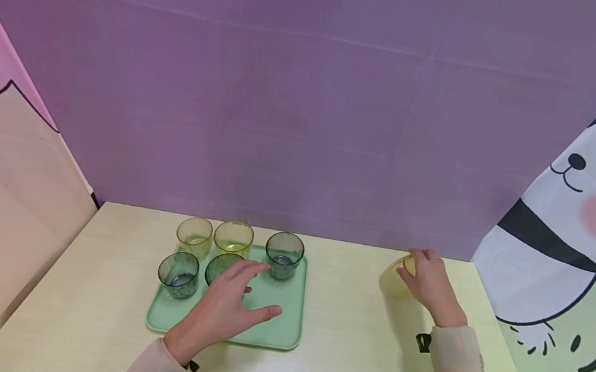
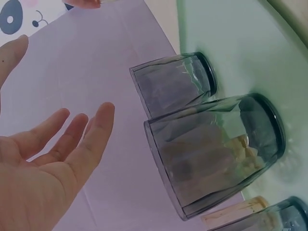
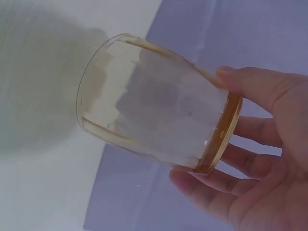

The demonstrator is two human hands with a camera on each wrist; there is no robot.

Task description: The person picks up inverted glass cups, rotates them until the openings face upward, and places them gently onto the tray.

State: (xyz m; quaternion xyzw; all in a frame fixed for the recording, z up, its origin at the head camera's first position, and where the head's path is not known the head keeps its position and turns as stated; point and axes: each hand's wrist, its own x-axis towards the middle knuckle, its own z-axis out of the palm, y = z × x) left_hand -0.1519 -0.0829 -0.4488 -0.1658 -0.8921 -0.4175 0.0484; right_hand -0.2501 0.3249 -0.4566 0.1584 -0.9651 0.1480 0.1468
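At the table's right side, my right hand [image 1: 431,286] grips a yellow glass [image 1: 393,280] by its thick base, thumb on one side and fingers on the other. In the right wrist view this glass [image 3: 154,101] is upside down and tilted, its rim towards the table; whether the rim touches is unclear. My left hand [image 1: 223,309] is held over the green tray [image 1: 278,329], fingers spread and holding nothing. Behind it, a dark green glass [image 1: 216,267] is partly hidden. Other dark glasses [image 1: 178,280] [image 1: 284,259] stand upright on the tray.
Two yellow glasses [image 1: 193,241] [image 1: 233,242] stand upright at the tray's back left. The tray lies on a pale wooden table [image 1: 337,357]. A purple cloth wall [image 1: 307,117] rises behind the table, with printed cloths at both sides.
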